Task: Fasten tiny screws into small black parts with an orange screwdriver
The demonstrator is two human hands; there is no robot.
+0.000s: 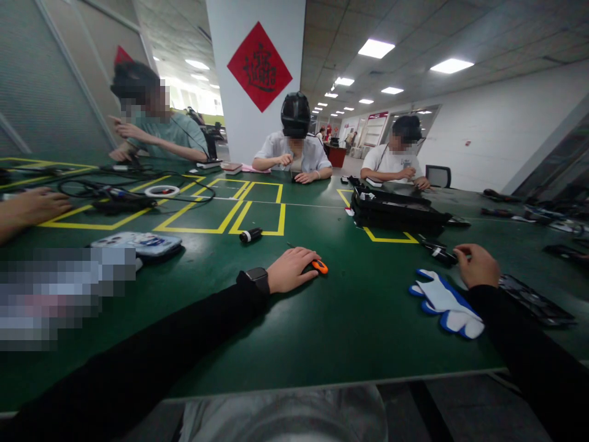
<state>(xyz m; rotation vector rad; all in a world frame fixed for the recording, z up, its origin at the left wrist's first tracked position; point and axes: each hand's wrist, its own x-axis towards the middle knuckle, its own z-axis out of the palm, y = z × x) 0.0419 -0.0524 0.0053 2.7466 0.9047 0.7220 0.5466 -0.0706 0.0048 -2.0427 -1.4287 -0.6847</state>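
My left hand [293, 269], with a dark watch at the wrist, rests palm down on the green table [285, 344]. Its fingers lie flat, with the fingertips against a small orange object [320, 266]. On the right, my right hand [477, 266] is curled with thumb and forefinger together, beside a small black device [438, 250]. Whether anything is between those fingers is hidden. A white and blue glove [446, 304] lies just left of my right wrist. Farther forward, a short black cylinder with a white band [251, 235] lies near the yellow tape.
A black tray [396, 209] stands at the right middle. Cables [138, 190] and a white ring [162, 191] lie at the left, near another person's hand [39, 205]. A patterned case [142, 244] is nearer. A dark panel [536, 301] lies right. Three people sit opposite.
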